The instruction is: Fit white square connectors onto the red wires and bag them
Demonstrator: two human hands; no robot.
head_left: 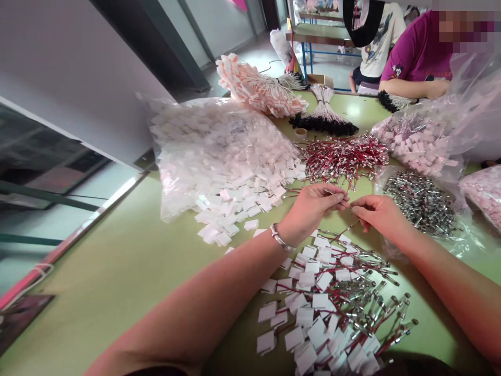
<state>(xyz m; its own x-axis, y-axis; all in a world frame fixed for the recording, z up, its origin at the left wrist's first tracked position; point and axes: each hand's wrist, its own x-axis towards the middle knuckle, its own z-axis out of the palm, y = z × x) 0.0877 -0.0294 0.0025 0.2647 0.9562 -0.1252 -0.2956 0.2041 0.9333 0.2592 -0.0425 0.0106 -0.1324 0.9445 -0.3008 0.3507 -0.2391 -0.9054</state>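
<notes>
Above the middle of the green table, my left hand [321,202] is closed in a pinch on a thin wire lead, mostly covered by the fingers. Fingertip to fingertip with it, my right hand [379,213] also pinches; a tiny dark end shows at its fingers, too small to name. Below both hands lies a heap of red wire leads [368,308] with glass-and-metal ends and white tabs [307,357]. Just beyond the hands is a pile of red wires with metal terminals [344,156]. Small metal parts [420,203] fill an open plastic bag right of my right hand.
A large clear bag [219,141] spills white pieces onto the table [156,282] at left. Behind stand white wire bundles with black connectors [324,122] and a peach-tipped bundle [254,86]. More bags [422,138] line the right. A person in purple [415,55] sits opposite.
</notes>
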